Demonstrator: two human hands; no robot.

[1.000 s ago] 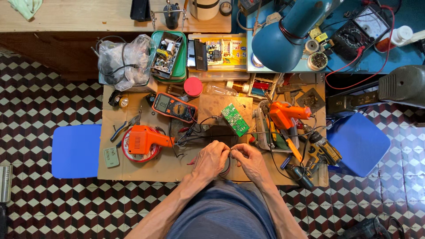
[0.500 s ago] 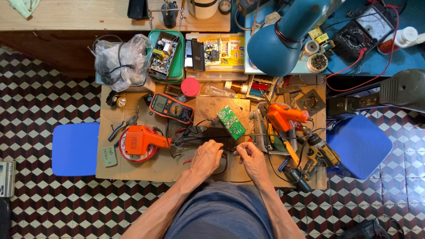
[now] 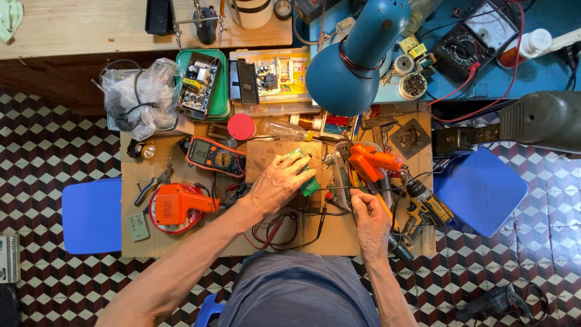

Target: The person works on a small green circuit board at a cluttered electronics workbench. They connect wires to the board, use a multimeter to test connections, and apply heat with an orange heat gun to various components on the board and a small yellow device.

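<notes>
The left hand (image 3: 279, 183) lay over a small green circuit board (image 3: 307, 181) near the middle of the desk (image 3: 139, 248); its grip covered the board, whose long axis ran from the far edge toward the near-right corner. The right hand (image 3: 370, 219) was just beside it, toward the near edge, with fingers pinched narrowly on a thin wire (image 3: 339, 189). An orange multimeter (image 3: 216, 155) lay to the left.

left hand (image 3: 279, 181) moved up onto green circuit board (image 3: 305, 175), right hand (image 3: 370, 219) shifted right, apart
</notes>
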